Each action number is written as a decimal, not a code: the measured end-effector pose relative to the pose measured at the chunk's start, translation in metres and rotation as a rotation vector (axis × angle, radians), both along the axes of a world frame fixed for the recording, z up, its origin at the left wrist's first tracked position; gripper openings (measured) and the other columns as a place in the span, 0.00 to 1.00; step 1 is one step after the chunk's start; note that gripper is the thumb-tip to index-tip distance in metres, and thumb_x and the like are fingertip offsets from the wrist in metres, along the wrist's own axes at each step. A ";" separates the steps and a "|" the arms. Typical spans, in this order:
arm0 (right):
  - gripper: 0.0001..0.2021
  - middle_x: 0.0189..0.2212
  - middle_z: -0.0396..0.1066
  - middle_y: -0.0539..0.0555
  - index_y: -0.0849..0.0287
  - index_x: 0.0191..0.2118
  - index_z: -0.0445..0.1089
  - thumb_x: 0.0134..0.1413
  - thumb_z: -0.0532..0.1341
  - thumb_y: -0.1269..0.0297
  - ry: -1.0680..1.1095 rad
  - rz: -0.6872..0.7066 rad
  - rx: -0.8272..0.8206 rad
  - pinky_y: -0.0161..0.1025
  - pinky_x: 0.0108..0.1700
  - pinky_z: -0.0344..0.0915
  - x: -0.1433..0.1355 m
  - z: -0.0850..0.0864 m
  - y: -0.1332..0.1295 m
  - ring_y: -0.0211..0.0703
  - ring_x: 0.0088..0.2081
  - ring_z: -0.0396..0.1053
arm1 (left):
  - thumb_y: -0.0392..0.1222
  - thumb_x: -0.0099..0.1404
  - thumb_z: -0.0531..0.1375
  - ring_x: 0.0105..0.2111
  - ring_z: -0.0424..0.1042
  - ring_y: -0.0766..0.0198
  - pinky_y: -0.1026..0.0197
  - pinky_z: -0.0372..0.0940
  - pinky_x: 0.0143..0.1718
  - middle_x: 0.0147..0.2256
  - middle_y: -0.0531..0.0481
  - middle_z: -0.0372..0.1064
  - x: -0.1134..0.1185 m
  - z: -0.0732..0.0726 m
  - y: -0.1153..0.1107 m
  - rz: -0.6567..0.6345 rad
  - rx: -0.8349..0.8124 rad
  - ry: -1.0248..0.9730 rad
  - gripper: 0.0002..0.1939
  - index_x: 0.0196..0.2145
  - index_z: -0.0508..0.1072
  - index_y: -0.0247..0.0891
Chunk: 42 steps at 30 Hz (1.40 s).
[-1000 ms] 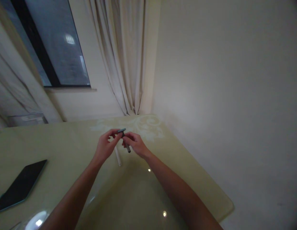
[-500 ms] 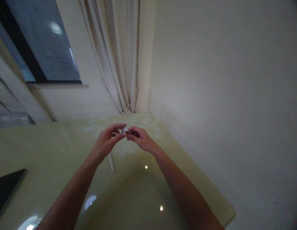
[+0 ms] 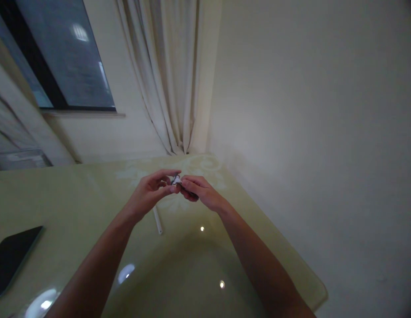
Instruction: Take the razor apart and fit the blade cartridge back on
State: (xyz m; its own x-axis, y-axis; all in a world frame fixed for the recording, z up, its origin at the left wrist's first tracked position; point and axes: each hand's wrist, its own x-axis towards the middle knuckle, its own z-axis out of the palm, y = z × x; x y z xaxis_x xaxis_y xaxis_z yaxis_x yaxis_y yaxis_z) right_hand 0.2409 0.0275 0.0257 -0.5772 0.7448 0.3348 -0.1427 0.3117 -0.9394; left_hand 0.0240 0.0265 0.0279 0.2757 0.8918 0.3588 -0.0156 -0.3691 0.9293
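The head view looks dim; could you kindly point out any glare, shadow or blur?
Head view: bright glare spots on the table and a pale patch in the window; head view: darker shading at bottom centre, soft detail on the small object between the left hand and right hand.

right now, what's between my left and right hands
In the head view, a small, shiny, dark-edged object sits between the left hand and the right hand, held by both; too small to identify.
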 end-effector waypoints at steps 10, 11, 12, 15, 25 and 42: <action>0.25 0.24 0.57 0.46 0.61 0.35 0.73 0.67 0.63 0.39 0.014 -0.032 -0.065 0.36 0.27 0.45 -0.003 -0.007 0.005 0.34 0.25 0.52 | 0.47 0.56 0.78 0.35 0.76 0.61 0.60 0.72 0.39 0.36 0.48 0.80 0.003 -0.004 0.002 -0.037 -0.030 -0.062 0.25 0.51 0.85 0.41; 0.26 0.24 0.57 0.46 0.60 0.35 0.73 0.66 0.63 0.38 0.010 -0.042 -0.068 0.36 0.27 0.45 -0.003 -0.008 0.006 0.34 0.25 0.52 | 0.47 0.56 0.78 0.35 0.76 0.61 0.60 0.71 0.39 0.36 0.48 0.80 0.003 -0.005 0.003 -0.031 -0.032 -0.064 0.25 0.51 0.85 0.41; 0.26 0.24 0.57 0.46 0.60 0.34 0.72 0.65 0.63 0.38 0.007 -0.052 -0.074 0.36 0.27 0.44 -0.003 -0.009 0.007 0.34 0.25 0.52 | 0.48 0.56 0.78 0.35 0.75 0.61 0.60 0.71 0.39 0.36 0.48 0.80 0.004 -0.007 0.004 -0.026 -0.034 -0.064 0.25 0.51 0.85 0.41; 0.27 0.24 0.57 0.46 0.59 0.33 0.71 0.62 0.64 0.36 -0.002 -0.072 -0.103 0.36 0.27 0.44 -0.004 -0.013 0.009 0.35 0.25 0.51 | 0.49 0.55 0.77 0.35 0.75 0.60 0.60 0.70 0.39 0.35 0.48 0.80 0.005 -0.010 0.006 -0.007 -0.043 -0.042 0.25 0.50 0.85 0.40; 0.27 0.25 0.56 0.46 0.58 0.31 0.66 0.61 0.64 0.35 0.017 -0.107 -0.089 0.37 0.28 0.43 -0.007 -0.018 0.012 0.35 0.26 0.50 | 0.47 0.58 0.74 0.33 0.72 0.62 0.62 0.65 0.36 0.32 0.51 0.75 0.009 -0.020 0.009 0.118 0.039 0.015 0.24 0.52 0.84 0.40; 0.21 0.27 0.56 0.47 0.56 0.33 0.65 0.71 0.57 0.45 -0.063 -0.129 0.132 0.39 0.34 0.50 -0.006 0.003 -0.011 0.40 0.30 0.53 | 0.42 0.56 0.78 0.37 0.71 0.62 0.61 0.67 0.41 0.39 0.49 0.77 -0.001 0.000 -0.002 0.028 0.160 0.010 0.24 0.51 0.86 0.43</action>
State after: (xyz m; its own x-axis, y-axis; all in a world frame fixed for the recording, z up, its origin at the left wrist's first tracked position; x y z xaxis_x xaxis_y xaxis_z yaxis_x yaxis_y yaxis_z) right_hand 0.2352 0.0169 0.0286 -0.5027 0.7660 0.4007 -0.0353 0.4449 -0.8949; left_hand 0.0230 0.0246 0.0278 0.2554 0.8308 0.4945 0.0058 -0.5128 0.8585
